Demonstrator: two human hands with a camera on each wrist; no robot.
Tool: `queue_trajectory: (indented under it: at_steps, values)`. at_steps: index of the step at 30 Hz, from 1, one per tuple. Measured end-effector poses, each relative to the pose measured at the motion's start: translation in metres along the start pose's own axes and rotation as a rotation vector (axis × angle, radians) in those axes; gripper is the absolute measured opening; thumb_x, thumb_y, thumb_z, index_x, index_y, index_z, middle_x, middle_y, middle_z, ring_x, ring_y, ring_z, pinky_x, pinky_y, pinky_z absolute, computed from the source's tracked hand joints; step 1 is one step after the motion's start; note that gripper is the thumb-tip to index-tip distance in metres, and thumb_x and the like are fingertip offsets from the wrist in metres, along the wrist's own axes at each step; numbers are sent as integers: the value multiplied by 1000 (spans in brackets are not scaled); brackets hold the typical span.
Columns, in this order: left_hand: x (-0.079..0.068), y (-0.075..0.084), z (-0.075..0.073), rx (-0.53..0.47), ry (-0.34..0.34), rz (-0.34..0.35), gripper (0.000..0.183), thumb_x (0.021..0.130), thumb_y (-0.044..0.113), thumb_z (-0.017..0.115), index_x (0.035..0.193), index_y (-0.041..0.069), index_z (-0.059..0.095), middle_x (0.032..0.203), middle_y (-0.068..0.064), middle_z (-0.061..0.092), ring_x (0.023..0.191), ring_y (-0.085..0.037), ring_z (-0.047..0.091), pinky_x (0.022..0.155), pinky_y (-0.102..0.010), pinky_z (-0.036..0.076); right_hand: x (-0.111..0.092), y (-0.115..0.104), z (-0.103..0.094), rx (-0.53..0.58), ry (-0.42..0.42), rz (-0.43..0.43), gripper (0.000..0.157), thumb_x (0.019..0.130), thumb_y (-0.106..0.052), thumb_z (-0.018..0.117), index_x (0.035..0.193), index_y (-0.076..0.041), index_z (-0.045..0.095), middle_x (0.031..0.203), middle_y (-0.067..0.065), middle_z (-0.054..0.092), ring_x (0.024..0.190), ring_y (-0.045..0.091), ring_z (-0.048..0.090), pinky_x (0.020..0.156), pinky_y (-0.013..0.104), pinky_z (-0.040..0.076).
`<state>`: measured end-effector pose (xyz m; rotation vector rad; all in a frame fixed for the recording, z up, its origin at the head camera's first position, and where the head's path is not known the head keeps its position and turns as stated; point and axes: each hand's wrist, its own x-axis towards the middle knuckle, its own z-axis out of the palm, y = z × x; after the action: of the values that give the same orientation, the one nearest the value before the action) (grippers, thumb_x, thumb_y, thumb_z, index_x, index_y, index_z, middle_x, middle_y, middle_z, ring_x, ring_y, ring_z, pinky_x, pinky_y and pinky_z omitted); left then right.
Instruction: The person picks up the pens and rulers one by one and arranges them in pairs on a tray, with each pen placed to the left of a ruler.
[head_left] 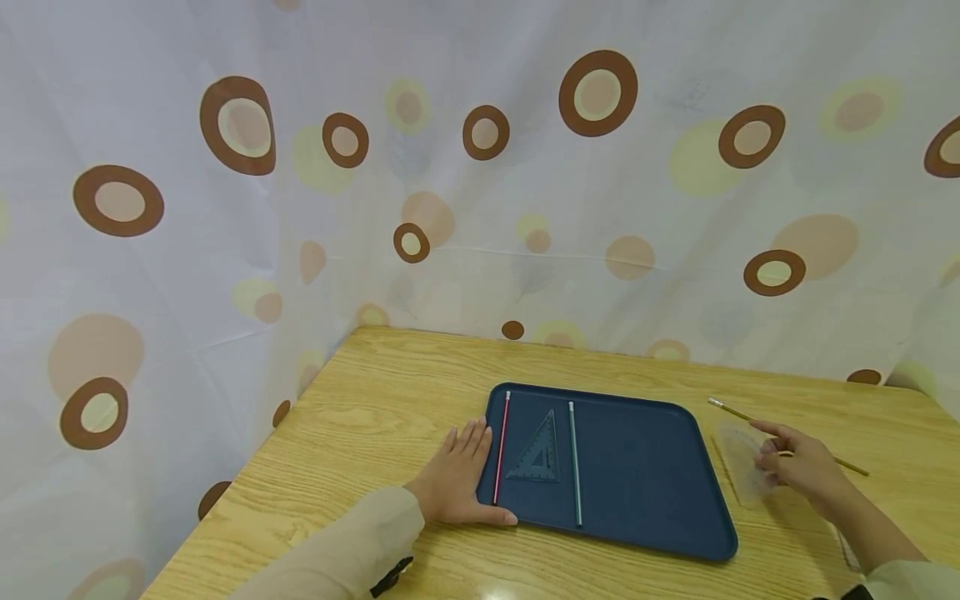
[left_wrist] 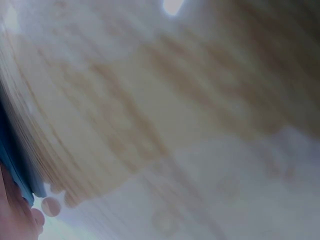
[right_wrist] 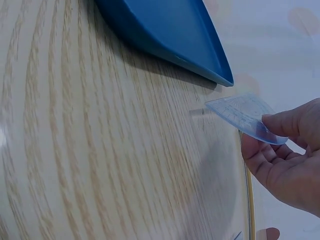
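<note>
A clear plastic protractor (right_wrist: 245,117) is pinched between the thumb and fingers of my right hand (head_left: 806,467), tilted over the table just right of the dark blue tray (head_left: 645,475). My left hand (head_left: 457,479) rests along the tray's left edge, fingers straight and thumb at the front rim. In the left wrist view only part of the left hand (left_wrist: 17,215) shows at the lower left corner. On the tray lie a red pencil (head_left: 502,450), a clear set square (head_left: 542,454) and a green pencil (head_left: 575,467).
A yellow pencil (head_left: 731,410) lies on the wooden table (head_left: 375,400) behind the right hand, partly covered by it. Under the right forearm a pale flat thing (head_left: 847,547) shows only its edge. A patterned curtain (head_left: 525,192) hangs behind the table and at its sides.
</note>
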<state>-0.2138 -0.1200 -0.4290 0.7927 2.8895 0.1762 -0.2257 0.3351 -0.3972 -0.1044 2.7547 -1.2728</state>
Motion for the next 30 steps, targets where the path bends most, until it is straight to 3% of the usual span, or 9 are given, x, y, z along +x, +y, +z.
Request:
queue_trajectory:
  at_steps: [14, 17, 23, 26, 30]
  values:
    - [0, 0, 1, -7, 0, 2, 113, 75, 77, 48, 150, 3, 6, 157, -14, 3, 146, -26, 3, 117, -47, 9, -3, 2, 6, 54, 99, -21, 55, 91, -1, 51, 138, 14, 26, 87, 9, 45, 72, -2, 57, 63, 24, 54]
    - [0, 0, 1, -5, 0, 1, 113, 75, 77, 47, 150, 3, 7, 157, -14, 3, 146, -26, 4, 117, -46, 9, -3, 2, 8, 73, 129, -36, 51, 91, 0, 52, 139, 5, 33, 86, 4, 45, 72, -3, 56, 62, 23, 54]
    - [-1, 0, 1, -13, 0, 3, 113, 74, 78, 47, 150, 3, 7, 157, -14, 4, 146, -26, 4, 117, -46, 10, -6, -1, 12, 205, 158, -65, 48, 93, -2, 51, 122, -40, 44, 86, -3, 43, 74, -5, 57, 63, 21, 54]
    - [-1, 0, 1, -17, 2, 4, 114, 74, 78, 47, 150, 3, 7, 157, -14, 4, 146, -26, 4, 117, -47, 10, -7, -5, 14, 355, 153, -84, 48, 93, -2, 51, 113, -46, 47, 84, -6, 45, 75, -4, 59, 63, 19, 54]
    - [0, -1, 2, -10, 7, 5, 114, 74, 79, 47, 150, 3, 7, 157, -14, 4, 146, -26, 4, 117, -47, 10, -8, -14, 19, 512, 160, -117, 48, 92, 0, 52, 107, -45, 53, 82, -9, 47, 73, -1, 61, 61, 17, 53]
